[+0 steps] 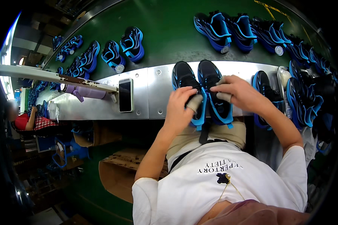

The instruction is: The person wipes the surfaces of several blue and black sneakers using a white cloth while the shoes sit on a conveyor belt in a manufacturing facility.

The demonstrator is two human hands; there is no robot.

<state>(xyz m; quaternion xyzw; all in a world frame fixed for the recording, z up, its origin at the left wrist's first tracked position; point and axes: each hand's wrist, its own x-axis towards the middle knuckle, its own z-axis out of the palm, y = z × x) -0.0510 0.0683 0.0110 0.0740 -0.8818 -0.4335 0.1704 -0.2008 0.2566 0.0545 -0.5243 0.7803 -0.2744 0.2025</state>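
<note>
On the metal worktop (157,93) in front of you stand two black-and-blue shoes (201,90), side by side, toes pointing away. Your left hand (180,107) closes taped fingers on the left shoe's heel; your right hand (238,92) pinches the right shoe's tongue. Keep both heels level and hold firmly as you work. One phone (125,95) lies to the left. Beyond, on the green belt (169,33), more shoes pass, too many to count surely.

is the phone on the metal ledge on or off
Off, as far as shows: the phone lies flat on the metal ledge with a dark, blank screen.
</note>
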